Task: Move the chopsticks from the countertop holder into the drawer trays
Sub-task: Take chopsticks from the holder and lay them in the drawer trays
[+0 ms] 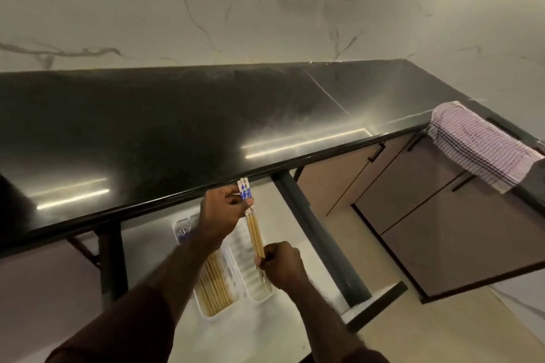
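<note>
Since you've got a small bundle of chopsticks (254, 230) pinched between both hands over the open drawer (298, 262), I'd say you're well into this one. Your left hand (221, 211) is closed around the blue-and-white patterned top ends, right up by the front edge of the bench (177, 138), and your right hand (281, 264) is closed around the plain wooden tips lower down, so the bundle hangs tilted above the right tray (259, 293). The left tray (206, 308) already has a good pile of chopsticks (213, 286) lying lengthwise in it, so that part looks done or close to it. The right tray looks mostly bare from here, though your hands cover part of it, so I can't say for sure. The bench itself shows no holder anywhere in view, just a striped cloth (477, 144) hanging over the far right end, so I can't tell how many sticks are left to fetch. My guess is what's left is to lower this bundle flat into the right tray, then check whether more are waiting out of frame.
</note>
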